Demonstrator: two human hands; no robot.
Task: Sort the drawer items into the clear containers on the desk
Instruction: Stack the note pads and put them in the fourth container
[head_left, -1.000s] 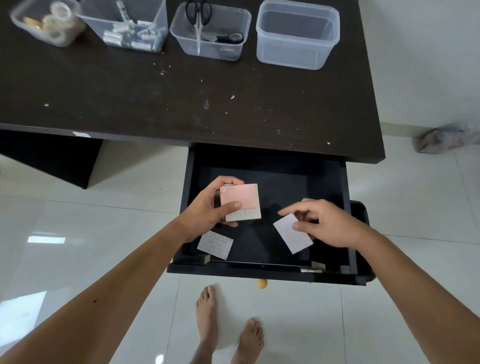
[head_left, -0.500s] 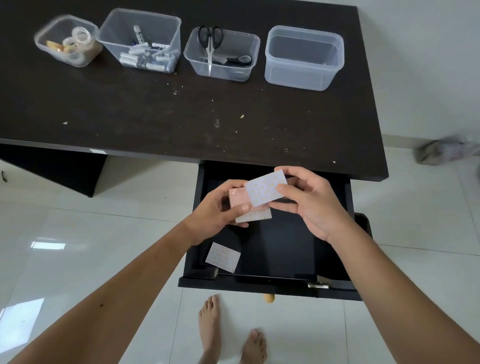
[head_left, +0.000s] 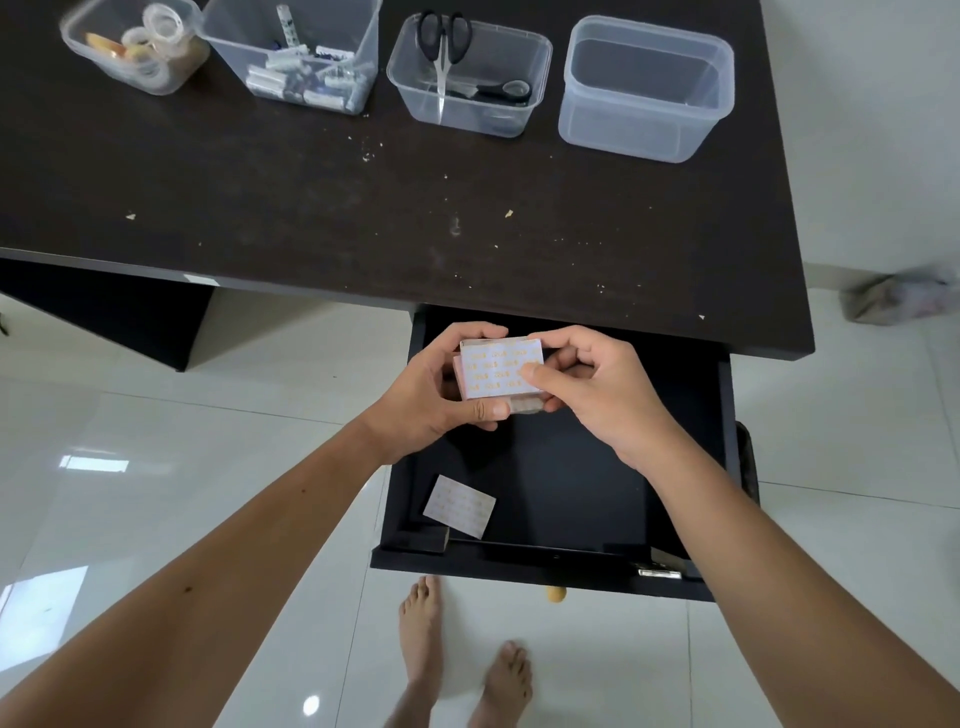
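Above the open drawer (head_left: 566, 499), I have both hands closed on a small stack of sticker sheets (head_left: 501, 374): my left hand (head_left: 441, 395) cups it from the left, thumb along the lower edge, while my right hand (head_left: 597, 384) pinches the right side, thumb pressed on the top sheet's orange-printed face. A pink sheet shows at the stack's left edge under the white one. One more sticker sheet (head_left: 460, 505) lies flat on the drawer floor near the front left corner, well apart from the stack. On the dark bench (head_left: 363, 208) beyond the drawer stand four clear containers in a row: from the left, a tub of tape rolls (head_left: 136, 44), a bin of small white items (head_left: 293, 54) that I cannot identify, a tub with black-handled scissors (head_left: 470, 73), and at the right end an empty tub (head_left: 647, 88). Crumbs speckle the bench top. My bare feet (head_left: 462, 660) stand on the white tiled floor below the drawer front.
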